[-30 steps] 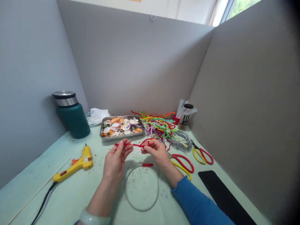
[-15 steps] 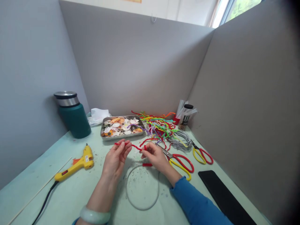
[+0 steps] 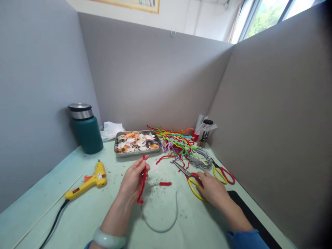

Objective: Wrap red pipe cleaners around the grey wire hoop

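In my left hand [image 3: 133, 178], pinched between thumb and fingers, a red pipe cleaner [image 3: 143, 188] hangs down with its lower end bent. My right hand [image 3: 212, 188] has its fingers curled over the handles of the scissors [image 3: 194, 188], which have one red and one yellow handle and lie with blades pointing to the far left; the fingertips are partly hidden. Between my hands, a grey wire ring [image 3: 166, 231] rests on the table, open at its right side. Red pipe cleaner wrap [image 3: 165, 184] covers one end of it.
Behind my hands stand a tray of shells [image 3: 137, 152], a tangle of coloured pipe cleaners [image 3: 178, 141] and a coil of grey wire [image 3: 201, 159]. A yellow glue gun [image 3: 88, 181] and green flask [image 3: 88, 135] are left. Second scissors [image 3: 224, 175] and a black strip [image 3: 249, 214] lie right.
My right hand has let go of the red pipe cleaner and moved right onto the scissors. The pipe cleaner now hangs from my left hand. The view has tilted up slightly.
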Demonstrator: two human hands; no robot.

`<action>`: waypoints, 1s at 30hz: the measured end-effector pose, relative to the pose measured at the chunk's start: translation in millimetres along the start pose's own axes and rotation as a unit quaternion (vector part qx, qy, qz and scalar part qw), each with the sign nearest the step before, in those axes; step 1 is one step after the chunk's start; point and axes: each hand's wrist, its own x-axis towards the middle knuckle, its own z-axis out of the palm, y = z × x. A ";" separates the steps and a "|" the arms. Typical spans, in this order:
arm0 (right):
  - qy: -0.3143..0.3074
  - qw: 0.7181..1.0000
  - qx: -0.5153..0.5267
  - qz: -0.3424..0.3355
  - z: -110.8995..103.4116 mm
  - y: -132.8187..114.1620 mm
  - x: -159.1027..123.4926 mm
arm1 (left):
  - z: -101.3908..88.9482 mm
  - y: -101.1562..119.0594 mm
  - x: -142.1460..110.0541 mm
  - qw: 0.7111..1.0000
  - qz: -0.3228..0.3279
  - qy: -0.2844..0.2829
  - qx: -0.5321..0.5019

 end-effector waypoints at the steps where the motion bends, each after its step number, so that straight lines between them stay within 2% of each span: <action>1: 0.000 1.000 -0.007 -0.003 2.2 1.9 -2.2 | 0.0 -0.3 -0.5 1.000 -0.003 -0.004 0.000; 7: -0.025 0.999 0.024 -0.037 -0.9 1.6 -1.2 | -1.1 -0.7 -0.7 0.999 -0.032 -0.008 -0.003; 11: -0.038 0.999 0.018 -0.032 -7.2 4.3 2.8 | -1.7 -0.7 2.2 0.999 -0.035 -0.008 -0.009; 14: 0.001 0.998 0.049 -0.043 -14.8 -6.6 5.0 | -1.2 -2.3 2.4 0.998 -0.051 -0.033 -0.002; 16: 0.048 0.983 0.154 -0.087 -21.2 -25.5 7.0 | -0.2 -4.4 1.0 0.996 -0.068 -0.059 0.004; 18: 0.057 0.937 0.306 -0.156 -25.9 -51.9 10.2 | 1.1 -7.1 -1.1 0.992 -0.085 -0.090 0.013; 20: 0.020 0.871 0.443 -0.210 -26.6 -80.3 14.1 | 2.7 -9.8 -2.9 0.987 -0.104 -0.119 0.024; 21: -0.001 0.835 0.506 -0.214 -25.3 -93.2 16.0 | 3.4 -10.9 -3.6 0.985 -0.111 -0.131 0.029; 23: -0.055 0.773 0.602 -0.192 -20.4 -113.5 18.9 | 4.8 -12.6 -4.4 0.982 -0.119 -0.146 0.035; 26: -0.073 0.699 0.702 -0.115 -11.2 -127.8 19.5 | 6.8 -13.9 -5.3 0.982 -0.113 -0.145 0.050; 28: -0.095 0.669 0.731 -0.094 -5.7 -128.7 18.9 | 8.1 -14.7 -6.3 0.982 -0.113 -0.137 0.069; 30: -0.096 0.651 0.748 -0.084 -0.9 -126.1 19.6 | 9.5 -15.8 -7.7 0.980 -0.116 -0.131 0.099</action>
